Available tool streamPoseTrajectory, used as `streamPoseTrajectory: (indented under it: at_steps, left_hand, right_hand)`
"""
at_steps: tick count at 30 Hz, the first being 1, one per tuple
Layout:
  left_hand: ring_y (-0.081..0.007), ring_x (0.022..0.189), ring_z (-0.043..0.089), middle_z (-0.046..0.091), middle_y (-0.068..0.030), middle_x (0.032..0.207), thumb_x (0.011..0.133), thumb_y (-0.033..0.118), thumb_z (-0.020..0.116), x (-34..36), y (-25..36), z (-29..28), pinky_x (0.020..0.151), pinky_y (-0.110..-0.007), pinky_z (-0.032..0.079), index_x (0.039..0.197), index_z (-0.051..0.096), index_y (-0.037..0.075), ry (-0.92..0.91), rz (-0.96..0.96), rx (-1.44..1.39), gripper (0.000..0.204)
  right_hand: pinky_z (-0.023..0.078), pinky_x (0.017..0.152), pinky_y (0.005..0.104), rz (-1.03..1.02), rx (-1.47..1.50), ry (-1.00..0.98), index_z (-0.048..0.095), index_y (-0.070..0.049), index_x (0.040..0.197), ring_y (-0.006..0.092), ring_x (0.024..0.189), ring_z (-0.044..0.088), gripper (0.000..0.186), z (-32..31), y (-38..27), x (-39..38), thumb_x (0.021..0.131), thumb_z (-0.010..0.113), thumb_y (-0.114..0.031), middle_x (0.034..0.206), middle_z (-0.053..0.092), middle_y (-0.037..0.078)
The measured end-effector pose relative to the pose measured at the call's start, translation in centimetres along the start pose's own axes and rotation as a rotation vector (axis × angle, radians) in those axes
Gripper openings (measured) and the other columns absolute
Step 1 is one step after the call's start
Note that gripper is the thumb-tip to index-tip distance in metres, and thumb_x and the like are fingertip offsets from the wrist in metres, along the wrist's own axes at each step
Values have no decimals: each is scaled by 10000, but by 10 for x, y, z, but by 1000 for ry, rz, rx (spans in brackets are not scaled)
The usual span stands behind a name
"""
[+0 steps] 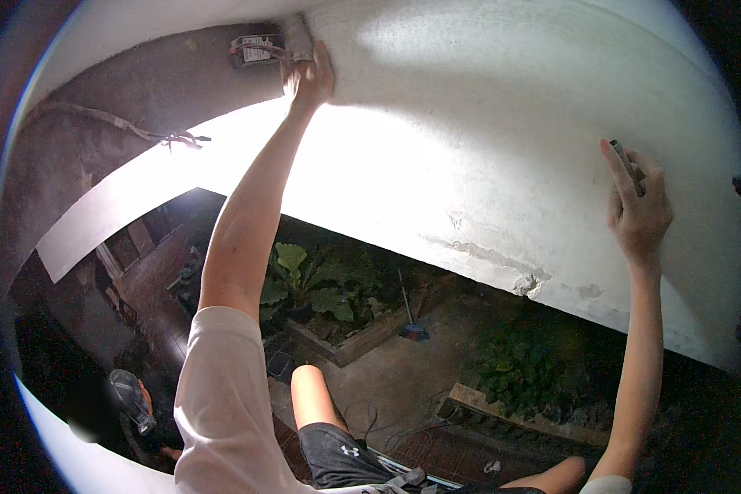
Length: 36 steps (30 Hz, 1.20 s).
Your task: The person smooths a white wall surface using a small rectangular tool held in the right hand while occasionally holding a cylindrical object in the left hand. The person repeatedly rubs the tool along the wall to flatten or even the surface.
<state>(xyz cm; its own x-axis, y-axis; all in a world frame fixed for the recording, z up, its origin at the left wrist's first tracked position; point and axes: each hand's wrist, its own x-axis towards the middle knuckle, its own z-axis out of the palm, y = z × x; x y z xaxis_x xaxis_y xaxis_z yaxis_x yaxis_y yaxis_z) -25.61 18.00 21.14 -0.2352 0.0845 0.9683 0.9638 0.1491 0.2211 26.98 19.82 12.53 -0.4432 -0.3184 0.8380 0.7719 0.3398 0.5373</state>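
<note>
High on the wall, a recessed electrical box [258, 51] with a pale, printed inside has reddish wires [273, 53] running out toward my left hand [307, 81]. That hand is raised to the wall edge beside a rough grey patch; its fingers are partly bent, and whatever they grip is too small or hidden to name. My right hand [642, 210] is lifted in front of the white wall [519, 165], closed around a slim, dark, flat handheld object [634, 170] whose exact kind I cannot tell. Bright light floods the wall between my arms.
Loose cable ends [185, 140] stick out of the dark wall at left. The white wall's lower edge has peeling plaster [528, 284]. Far below are leafy plants [313, 280], a blue-headed broom [414, 332] and a concrete border [461, 395]. Another person [133, 403] is at lower left.
</note>
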Motion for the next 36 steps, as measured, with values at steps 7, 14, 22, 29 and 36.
streamPoseTrajectory:
  at_steps: [7,14,22,29,36]
  left_hand:
    - [-427,1295,368,477,-290,1307,975,423,365,7,14,-5,1089,-499,290,1394,235,-121,315,162,32,699]
    - [-396,1142,490,508,-282,1204,940,296,447,-7,36,-18,963,-504,417,1391,281,-71,428,220,-14,605]
    - [-333,1187,479,478,-245,1276,965,280,407,30,26,-8,976,-488,387,1367,394,-20,-21,-140,-255,501]
    - [-286,1106,535,547,-208,1187,966,312,396,7,-2,3,897,-448,450,1276,471,-34,-40,-118,-100,471]
    - [-336,1131,517,545,-218,1217,979,256,380,-11,-50,17,932,-467,424,1255,492,-34,80,37,-81,415]
  right_hand:
    - [537,678,307,-65,30,-27,473,-362,1392,171,832,592,652,-2,-3,-4,823,617,-77,1078,590,22]
    - [527,660,297,-35,94,-3,474,-356,1392,161,827,606,663,-5,-6,-3,819,622,-56,1065,591,18]
    - [512,700,337,-76,135,-39,492,-362,1378,184,875,598,704,-7,-16,-11,765,664,-60,1065,591,19]
    - [520,715,334,-108,150,-91,494,-375,1373,188,857,585,724,-11,-31,-26,741,681,-75,1066,573,3]
    - [549,661,286,-194,129,-100,503,-336,1361,142,817,584,602,-11,-41,-29,829,651,-99,1060,521,7]
